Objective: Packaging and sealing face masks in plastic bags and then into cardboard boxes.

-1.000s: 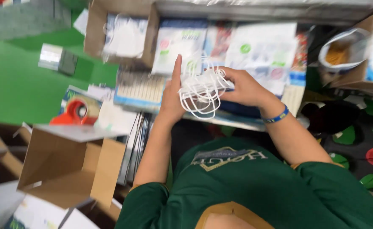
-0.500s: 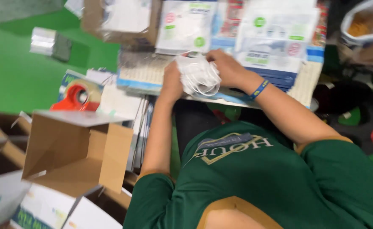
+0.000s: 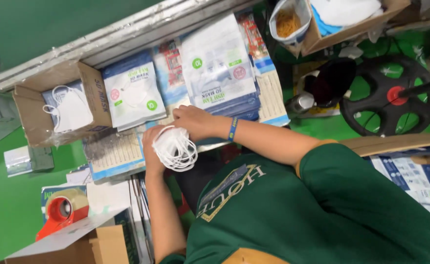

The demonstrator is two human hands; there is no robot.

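Over table edge, both hands gripping masks (w/ loops)

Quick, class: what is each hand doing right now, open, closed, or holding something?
Left hand: closed around a stack of white masks.
Right hand: closed on the top of the same masks.

The counter carries flat white mask packets stacked over blue ones, an open cardboard box with loose white masks inside, and printed sheets along its near edge. On the green floor sits a red tape dispenser.
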